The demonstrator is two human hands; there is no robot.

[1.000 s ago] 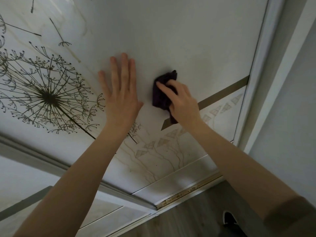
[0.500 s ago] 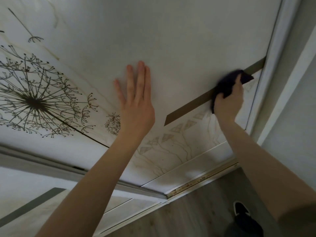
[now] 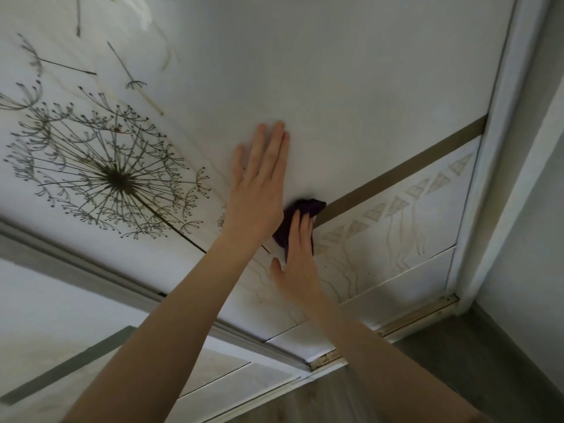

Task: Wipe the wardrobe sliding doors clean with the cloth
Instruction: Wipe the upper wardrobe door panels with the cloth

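The white sliding wardrobe door (image 3: 351,87) fills the view, printed with a large dandelion (image 3: 116,178) and crossed by a brown band (image 3: 403,175). My left hand (image 3: 259,190) lies flat on the door, fingers together and pointing up, holding nothing. Just below and right of it, my right hand (image 3: 297,261) presses a dark purple cloth (image 3: 300,210) against the door at the brown band's left end. The cloth's lower part is hidden under my fingers and behind my left hand.
A second door panel (image 3: 61,325) lies to the lower left behind a grey frame rail (image 3: 91,270). The bottom track (image 3: 412,319) meets a wood-look floor (image 3: 457,377). A white door frame (image 3: 500,148) and wall (image 3: 543,239) stand at the right.
My right hand has swept the cloth left and down along the brown band, from the door's right edge to beside my left hand. My left hand stays flat on the door.
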